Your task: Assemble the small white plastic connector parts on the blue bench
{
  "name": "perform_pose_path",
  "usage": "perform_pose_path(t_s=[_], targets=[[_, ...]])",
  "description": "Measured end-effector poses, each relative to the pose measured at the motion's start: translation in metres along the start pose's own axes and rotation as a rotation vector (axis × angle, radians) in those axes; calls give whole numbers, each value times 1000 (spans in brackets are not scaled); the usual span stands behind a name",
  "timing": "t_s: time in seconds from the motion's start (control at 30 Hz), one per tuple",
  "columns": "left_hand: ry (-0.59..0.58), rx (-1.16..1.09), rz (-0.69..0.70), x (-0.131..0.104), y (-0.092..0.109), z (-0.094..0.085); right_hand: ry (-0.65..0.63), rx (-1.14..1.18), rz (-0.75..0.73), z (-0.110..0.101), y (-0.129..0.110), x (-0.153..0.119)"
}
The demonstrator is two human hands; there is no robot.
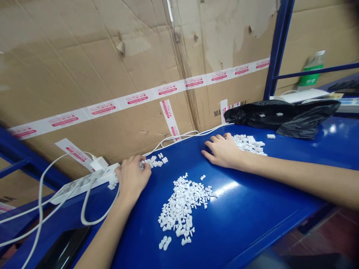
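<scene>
My left hand (134, 175) rests over a small heap of white plastic pieces (154, 161) near the power strip, its fingers curved and apart; whether a piece lies under the fingertips is hidden. My right hand (223, 150) lies on the blue table (238, 224) with fingers spread, just left of a pile of white rectangular pieces (249, 144). Between the hands and closer to me is a larger pile of small white bone-shaped pieces (182, 203), with a few strays around it.
A white power strip (86, 183) with plugs and cables is at the left, above a black phone (63, 248). A black plastic bag (297, 116) lies at the back right, near a green-labelled bottle (311, 73). Cardboard (134, 48) stands behind the table.
</scene>
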State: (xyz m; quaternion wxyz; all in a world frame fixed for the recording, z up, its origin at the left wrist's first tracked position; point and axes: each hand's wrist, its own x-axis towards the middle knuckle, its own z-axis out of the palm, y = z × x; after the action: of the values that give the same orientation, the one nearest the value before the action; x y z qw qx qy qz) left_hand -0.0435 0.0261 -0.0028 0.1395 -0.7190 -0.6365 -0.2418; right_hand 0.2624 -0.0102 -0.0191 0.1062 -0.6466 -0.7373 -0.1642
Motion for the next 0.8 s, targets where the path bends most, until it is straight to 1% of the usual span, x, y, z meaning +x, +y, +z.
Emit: perform_pose_path(t_s=[0.1, 0.23, 0.3, 0.4, 0.47, 0.5, 0.57, 0.6, 0.7, 0.8], targets=[[27, -28, 20, -1, 4, 0, 1, -29, 9, -1, 0, 0], [79, -102, 69, 0, 5, 1, 60, -78, 18, -1, 6, 2], [103, -197, 148, 0, 5, 2, 67, -97, 40, -1, 10, 3], [97, -421, 292, -1, 11, 3, 19, -95, 92, 1, 14, 5], [32, -606, 290, -5, 21, 2, -7, -91, 119, 1, 15, 6], [-18, -707, 253, -7, 27, 2, -17, -89, 123, 0, 16, 7], [-160, -863, 214, -12, 39, 0, -37, -89, 120, -2, 18, 9], [-217, -893, 222, -15, 44, -1, -47, -90, 114, -3, 19, 9], [-342, -842, 302, -21, 56, -4, -66, -92, 89, -7, 24, 11], [-407, -741, 363, -24, 60, -5, -79, -81, 59, -9, 27, 13]])
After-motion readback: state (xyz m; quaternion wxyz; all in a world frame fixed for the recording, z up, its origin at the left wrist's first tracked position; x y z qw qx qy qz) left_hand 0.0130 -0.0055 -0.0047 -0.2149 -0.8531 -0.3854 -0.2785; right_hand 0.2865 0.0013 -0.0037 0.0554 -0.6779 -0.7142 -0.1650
